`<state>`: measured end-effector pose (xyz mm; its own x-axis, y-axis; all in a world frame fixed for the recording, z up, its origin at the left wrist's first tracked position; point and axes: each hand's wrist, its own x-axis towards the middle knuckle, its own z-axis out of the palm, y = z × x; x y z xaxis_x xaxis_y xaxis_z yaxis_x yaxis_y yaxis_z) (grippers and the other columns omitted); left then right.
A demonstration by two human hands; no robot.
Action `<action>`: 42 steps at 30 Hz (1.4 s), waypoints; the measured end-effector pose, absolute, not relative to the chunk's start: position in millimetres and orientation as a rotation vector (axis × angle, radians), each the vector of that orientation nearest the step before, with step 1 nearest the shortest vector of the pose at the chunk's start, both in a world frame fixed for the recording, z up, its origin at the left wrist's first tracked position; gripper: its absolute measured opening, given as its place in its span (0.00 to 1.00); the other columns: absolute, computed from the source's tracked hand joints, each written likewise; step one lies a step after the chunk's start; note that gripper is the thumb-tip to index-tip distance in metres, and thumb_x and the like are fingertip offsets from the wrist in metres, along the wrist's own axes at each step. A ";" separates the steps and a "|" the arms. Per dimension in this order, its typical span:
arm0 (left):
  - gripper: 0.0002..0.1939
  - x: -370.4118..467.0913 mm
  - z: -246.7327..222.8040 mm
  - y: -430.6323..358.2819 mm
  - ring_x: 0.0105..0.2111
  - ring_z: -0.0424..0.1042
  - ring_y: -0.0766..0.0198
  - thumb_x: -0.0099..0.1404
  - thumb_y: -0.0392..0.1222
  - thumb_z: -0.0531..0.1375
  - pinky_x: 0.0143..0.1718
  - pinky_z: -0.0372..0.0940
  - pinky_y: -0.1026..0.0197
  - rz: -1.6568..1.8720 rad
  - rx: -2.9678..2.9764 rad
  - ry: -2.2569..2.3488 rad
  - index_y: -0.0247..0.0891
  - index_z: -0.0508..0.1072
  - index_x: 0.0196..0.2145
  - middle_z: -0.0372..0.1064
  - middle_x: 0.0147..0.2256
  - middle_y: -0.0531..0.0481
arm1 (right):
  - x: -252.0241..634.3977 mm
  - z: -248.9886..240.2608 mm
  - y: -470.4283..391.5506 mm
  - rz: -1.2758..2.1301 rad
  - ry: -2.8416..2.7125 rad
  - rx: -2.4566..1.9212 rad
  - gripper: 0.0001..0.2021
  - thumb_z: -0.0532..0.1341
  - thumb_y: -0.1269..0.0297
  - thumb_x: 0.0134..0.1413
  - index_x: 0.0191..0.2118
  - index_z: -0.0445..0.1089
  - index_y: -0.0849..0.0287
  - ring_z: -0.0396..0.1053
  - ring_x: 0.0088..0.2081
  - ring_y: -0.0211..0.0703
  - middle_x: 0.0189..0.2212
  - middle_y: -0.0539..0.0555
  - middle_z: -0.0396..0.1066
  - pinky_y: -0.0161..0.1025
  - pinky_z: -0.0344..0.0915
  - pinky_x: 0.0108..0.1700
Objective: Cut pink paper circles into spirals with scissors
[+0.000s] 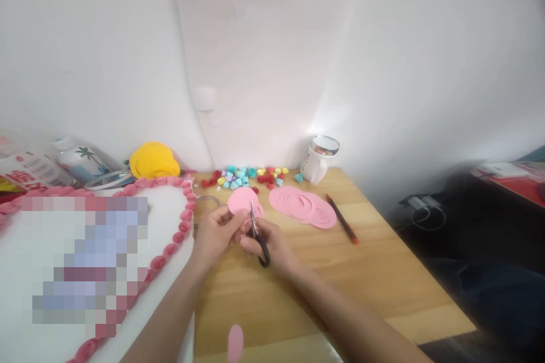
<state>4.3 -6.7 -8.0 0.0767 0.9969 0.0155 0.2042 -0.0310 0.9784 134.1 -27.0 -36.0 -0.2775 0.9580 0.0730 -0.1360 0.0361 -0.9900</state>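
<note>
bare forearms foremost; left fingers pinched on pink disc, right fingers curled round scissors.

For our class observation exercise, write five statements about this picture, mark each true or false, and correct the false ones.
1. The right hand holds scissors. True.
2. The left hand holds yellow paper. False: the left hand holds pink paper.
3. A white mug stands on the table. True.
4. The small folded pieces are all red. False: some are turquoise or yellow.
5. A pen lies beside the overlapping pink circles. True.
</note>
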 end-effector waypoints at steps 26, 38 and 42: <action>0.16 2.5 -5.0 -5.7 0.14 0.57 0.75 0.53 0.46 0.61 0.16 0.51 0.70 1.053 1.426 1.288 0.35 0.64 0.16 0.60 0.12 0.58 | 135.9 -33.1 -27.2 1.411 -1.364 -0.908 0.18 0.63 0.50 0.42 0.29 0.62 0.60 0.53 0.23 0.33 0.21 0.47 0.58 0.32 0.51 0.25; 0.17 0.4 -5.2 -5.0 0.14 0.56 0.74 0.53 0.48 0.61 0.16 0.50 0.70 1.041 1.436 1.312 0.36 0.62 0.16 0.60 0.12 0.57 | 136.5 -34.1 -28.3 1.422 -1.350 -0.939 0.17 0.63 0.50 0.43 0.28 0.63 0.60 0.55 0.19 0.32 0.18 0.46 0.59 0.31 0.53 0.22; 0.17 0.3 -4.5 -4.5 0.14 0.56 0.74 0.52 0.47 0.61 0.15 0.50 0.69 1.053 1.445 1.304 0.36 0.62 0.15 0.60 0.12 0.58 | 137.1 -34.0 -28.8 1.420 -1.345 -0.940 0.17 0.63 0.50 0.43 0.28 0.63 0.60 0.56 0.19 0.31 0.17 0.45 0.59 0.31 0.54 0.21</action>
<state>0.3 -4.5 -4.5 0.0823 0.9963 0.0250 0.2342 -0.0437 0.9712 137.1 -28.8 -34.0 -0.2710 0.9602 0.0682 -0.1203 0.0366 -0.9921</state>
